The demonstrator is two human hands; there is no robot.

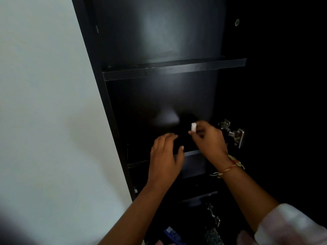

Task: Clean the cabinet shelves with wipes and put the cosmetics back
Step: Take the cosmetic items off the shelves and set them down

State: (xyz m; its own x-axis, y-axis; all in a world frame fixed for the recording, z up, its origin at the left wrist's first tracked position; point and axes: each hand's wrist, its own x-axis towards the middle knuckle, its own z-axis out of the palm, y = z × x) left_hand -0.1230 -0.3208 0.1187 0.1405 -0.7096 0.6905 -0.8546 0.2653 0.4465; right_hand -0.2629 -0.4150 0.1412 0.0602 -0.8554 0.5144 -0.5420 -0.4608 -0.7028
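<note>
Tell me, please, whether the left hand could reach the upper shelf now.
Probably yes. The left hand, fingers straight, is at the lower shelf, and nothing shows between it and the upper shelf; the right hand, pinching a small white item, is off to the side.

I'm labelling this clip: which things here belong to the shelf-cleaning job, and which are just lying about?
Job: upper shelf; lower shelf; small white tube pinched by the right hand; left hand over the lower shelf.
Lying about: door hinge; blue item at the bottom; wall.
</note>
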